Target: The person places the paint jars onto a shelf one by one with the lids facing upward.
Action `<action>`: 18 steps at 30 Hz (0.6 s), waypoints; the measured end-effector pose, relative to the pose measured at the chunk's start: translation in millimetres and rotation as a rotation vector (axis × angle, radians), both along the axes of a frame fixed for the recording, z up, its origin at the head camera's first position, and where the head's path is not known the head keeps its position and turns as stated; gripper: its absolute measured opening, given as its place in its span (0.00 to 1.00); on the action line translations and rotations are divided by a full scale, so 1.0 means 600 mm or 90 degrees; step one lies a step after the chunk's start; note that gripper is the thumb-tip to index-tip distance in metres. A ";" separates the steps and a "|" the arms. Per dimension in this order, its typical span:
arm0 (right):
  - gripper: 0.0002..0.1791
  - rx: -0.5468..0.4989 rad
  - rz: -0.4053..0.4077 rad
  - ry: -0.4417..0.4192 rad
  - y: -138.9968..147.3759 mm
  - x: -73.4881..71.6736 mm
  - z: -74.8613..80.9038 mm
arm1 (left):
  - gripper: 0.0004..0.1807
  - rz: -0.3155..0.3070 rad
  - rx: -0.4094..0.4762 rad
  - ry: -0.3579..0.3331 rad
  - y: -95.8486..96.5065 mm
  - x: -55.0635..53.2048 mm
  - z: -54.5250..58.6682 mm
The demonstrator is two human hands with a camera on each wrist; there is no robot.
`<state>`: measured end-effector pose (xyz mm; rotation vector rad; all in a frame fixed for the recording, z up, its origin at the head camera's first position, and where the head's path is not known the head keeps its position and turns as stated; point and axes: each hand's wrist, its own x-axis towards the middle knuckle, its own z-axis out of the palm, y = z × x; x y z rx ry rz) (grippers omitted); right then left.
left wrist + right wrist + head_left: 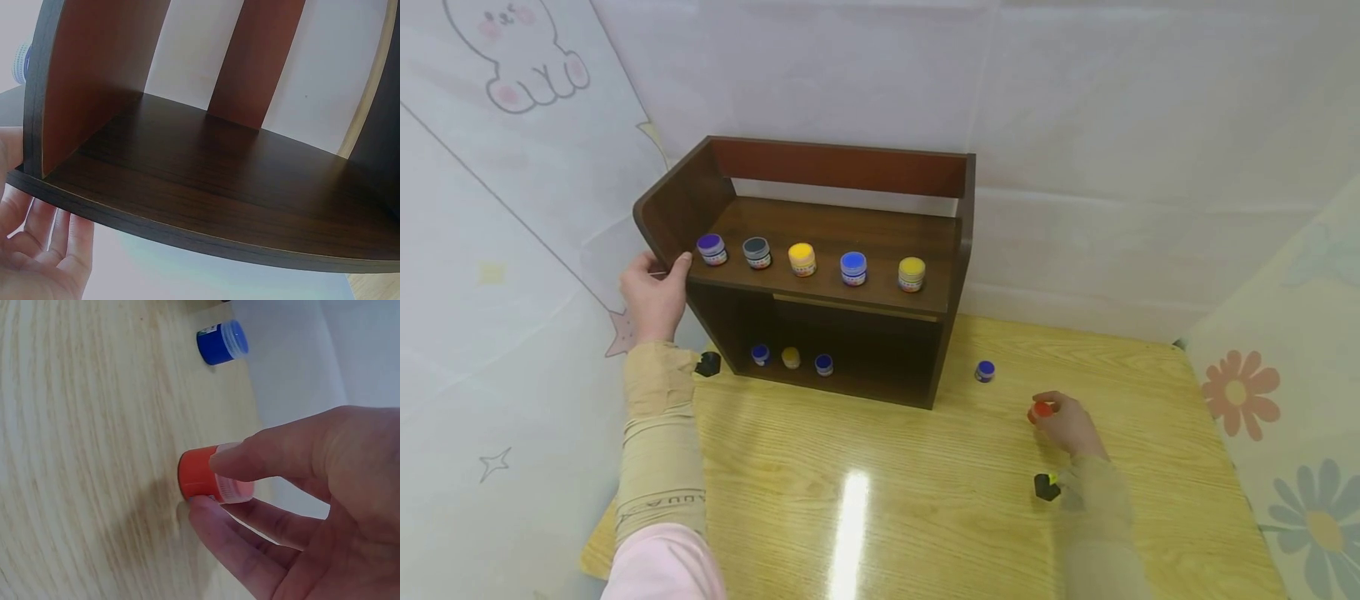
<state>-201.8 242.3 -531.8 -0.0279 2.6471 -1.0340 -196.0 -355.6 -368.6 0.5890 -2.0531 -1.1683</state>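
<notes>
My left hand (655,296) grips the left side panel of a dark brown two-tier wooden shelf (850,300), with the thumb by the front edge of the upper board. In the left wrist view, the fingers (78,244) lie against the panel's outer face. To the right of the shelf, my right hand (1070,427) pinches a small red paint jar (200,472) between thumb and fingers, at or just above the tabletop; any gap is hard to tell. A blue paint jar (985,372) stands on the table between the shelf and the right hand.
Several jars stand in a row on the upper board: purple (712,250), dark grey (757,253), orange-yellow (802,260), blue (853,269) and yellow (912,274). Below are two blue jars and a yellow jar (791,357). The wooden table (775,467) meets pale sheeting behind.
</notes>
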 end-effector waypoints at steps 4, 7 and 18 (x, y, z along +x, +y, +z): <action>0.25 -0.005 0.001 -0.008 0.000 -0.003 -0.010 | 0.23 0.000 -0.001 0.002 0.000 0.001 0.001; 0.24 0.000 0.009 -0.005 0.001 -0.006 -0.017 | 0.23 -0.001 0.001 -0.001 0.001 0.001 0.002; 0.21 -0.012 0.006 0.005 -0.002 -0.015 -0.031 | 0.24 -0.004 0.002 -0.005 0.002 0.003 0.004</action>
